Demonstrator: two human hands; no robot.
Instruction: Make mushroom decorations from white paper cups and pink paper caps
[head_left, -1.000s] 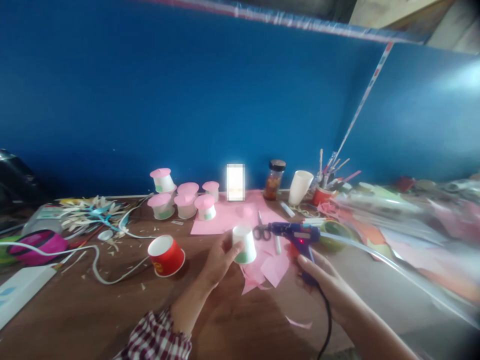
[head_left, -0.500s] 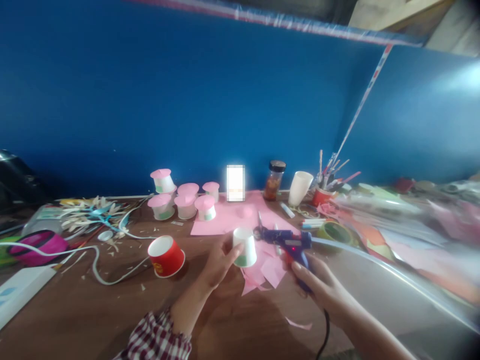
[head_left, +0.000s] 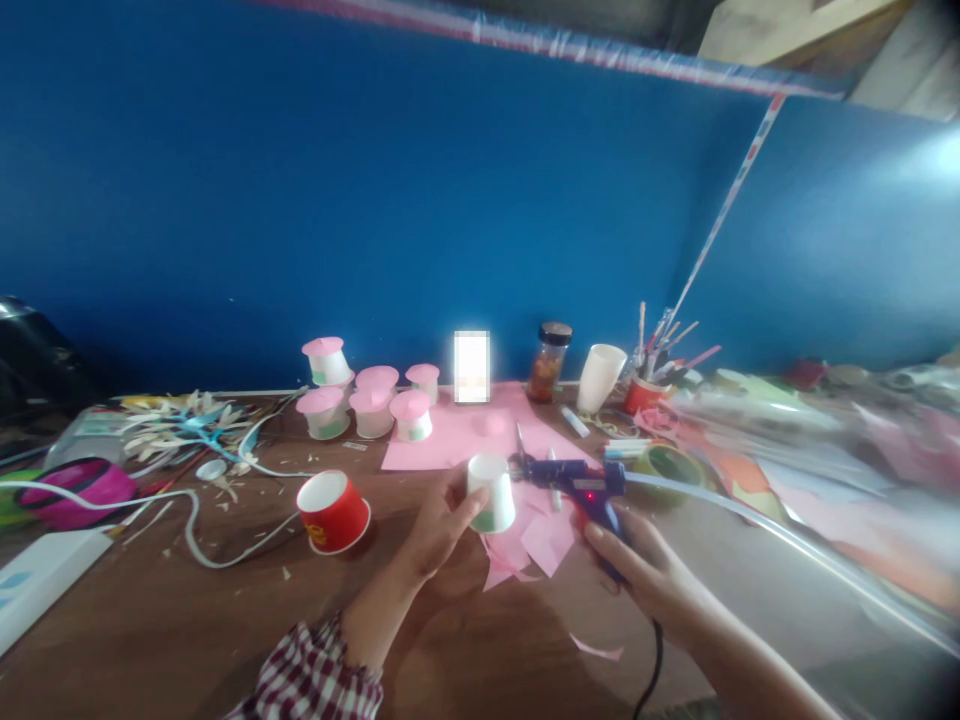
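My left hand (head_left: 448, 520) is closed round the left side of a small white and green paper cup (head_left: 492, 492), which stands bottom up just above the scraps. A blue glue gun (head_left: 581, 482) with a red light is gripped in my right hand (head_left: 637, 555). Its nozzle points left, close to the upper right edge of the cup; whether they touch I cannot tell. Pink paper scraps (head_left: 546, 540) lie beneath the cup and gun. Behind them a pink sheet (head_left: 450, 445) is spread on the table.
Several cups with pink paper tops (head_left: 322, 402) stand back left. A red cup (head_left: 330, 512) rests left of my hand, near a white cable (head_left: 196, 540). Back right are a brown jar (head_left: 550, 365), a white cup (head_left: 601, 375) and a red pot (head_left: 646, 394) with brushes.
The cup, the glue gun and my right hand appear shifted very slightly to the right. Both hands keep their hold.
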